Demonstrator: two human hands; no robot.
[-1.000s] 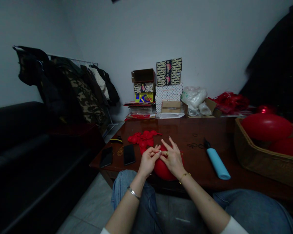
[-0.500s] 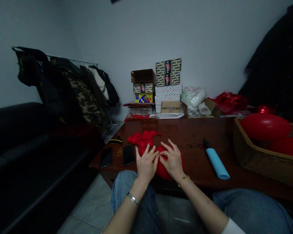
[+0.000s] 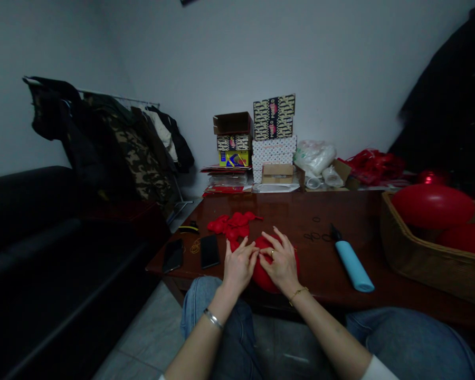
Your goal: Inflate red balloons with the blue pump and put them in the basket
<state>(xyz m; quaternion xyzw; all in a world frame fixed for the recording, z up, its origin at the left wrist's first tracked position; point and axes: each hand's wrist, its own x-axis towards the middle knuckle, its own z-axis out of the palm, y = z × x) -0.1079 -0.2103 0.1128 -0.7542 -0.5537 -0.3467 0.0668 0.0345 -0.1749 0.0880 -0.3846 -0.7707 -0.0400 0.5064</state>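
An inflated red balloon [image 3: 263,274] lies at the near edge of the dark wooden table [image 3: 324,264]. My left hand [image 3: 238,265] rests against its left side and my right hand [image 3: 281,259], with a ring on it, lies over its top; both pinch at the balloon's neck between them. The fingers not pinching are spread. A heap of flat red balloons [image 3: 233,225] sits just beyond my hands.
A blue hand pump [image 3: 351,263] lies right of my hands, with black rubber bands [image 3: 315,236] beside it. Two phones [image 3: 209,250] lie to the left. A wicker basket [image 3: 431,264] with inflated red balloons stands right. Boxes [image 3: 273,137] are stacked at the wall.
My hands have lowered onto the balloon and drawn closer together; the left hand's fingers went from a raised pinch to lying against the balloon.
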